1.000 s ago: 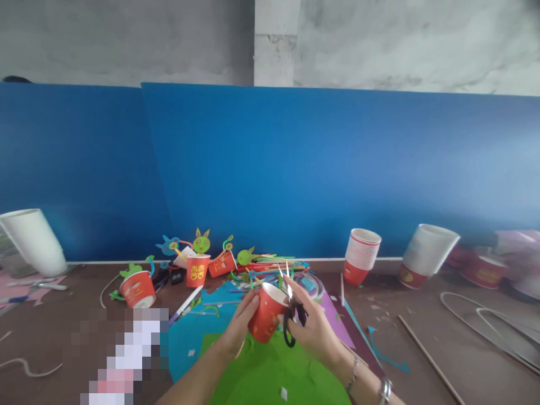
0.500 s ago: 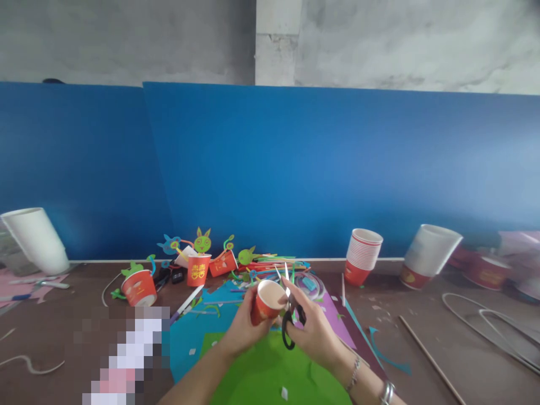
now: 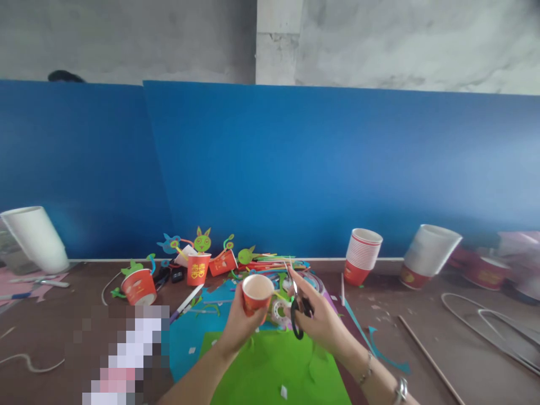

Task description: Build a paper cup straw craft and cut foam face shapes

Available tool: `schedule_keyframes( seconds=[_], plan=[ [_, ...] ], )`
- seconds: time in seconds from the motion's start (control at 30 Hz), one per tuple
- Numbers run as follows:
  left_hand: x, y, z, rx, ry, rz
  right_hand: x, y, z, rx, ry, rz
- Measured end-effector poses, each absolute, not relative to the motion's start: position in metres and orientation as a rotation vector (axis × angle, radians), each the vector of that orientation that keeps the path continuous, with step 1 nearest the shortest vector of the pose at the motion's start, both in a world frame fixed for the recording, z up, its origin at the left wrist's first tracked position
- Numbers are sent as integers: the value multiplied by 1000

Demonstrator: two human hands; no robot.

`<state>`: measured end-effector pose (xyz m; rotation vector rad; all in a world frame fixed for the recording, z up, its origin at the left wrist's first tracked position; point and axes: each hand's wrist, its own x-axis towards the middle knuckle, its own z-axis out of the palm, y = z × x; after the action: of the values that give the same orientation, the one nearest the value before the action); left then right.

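Note:
A red paper cup (image 3: 257, 289) with a white inside is gripped in my left hand (image 3: 242, 323), its mouth tilted toward me. My right hand (image 3: 318, 315) is closed on black-handled scissors (image 3: 297, 326), blades pointing up and away. A gap separates the scissors from the cup. Between my hands, behind them, lies a roll of tape (image 3: 279, 310). Under both hands spreads a green sheet (image 3: 274, 365), with a blue sheet (image 3: 189, 332) partly beneath it.
Decorated red cups (image 3: 198, 270) with paper animal heads stand at the back left. Coloured straws (image 3: 280, 264) lie behind my hands. Stacked paper cups (image 3: 363, 256) stand at the right, near another stack (image 3: 430, 256). A thin stick (image 3: 430, 357) lies on the brown table (image 3: 388, 349).
The cup in my left hand has moved left, away from the scissors. My right hand has shifted slightly right with the scissors. The tape roll now shows between them.

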<state>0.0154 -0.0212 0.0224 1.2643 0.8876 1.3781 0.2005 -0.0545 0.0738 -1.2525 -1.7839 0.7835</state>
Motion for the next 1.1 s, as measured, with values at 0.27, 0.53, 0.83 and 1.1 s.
schedule_keyframes(
  seconds=[0.27, 0.53, 0.83, 1.1],
  plan=[
    [7, -6, 16, 1150, 1138, 1693, 196, -67, 62, -1521, -2202, 908],
    [7, -1, 5, 1011, 1007, 1587, 178, -78, 48, -1659, -2278, 673],
    [8, -9, 13, 1003, 944, 1572, 217, -57, 81, -2048, -2144, 257],
    [11, -9, 19, 1067, 1149, 1567, 228, -47, 74, -2253, -2226, 230]
  ],
)
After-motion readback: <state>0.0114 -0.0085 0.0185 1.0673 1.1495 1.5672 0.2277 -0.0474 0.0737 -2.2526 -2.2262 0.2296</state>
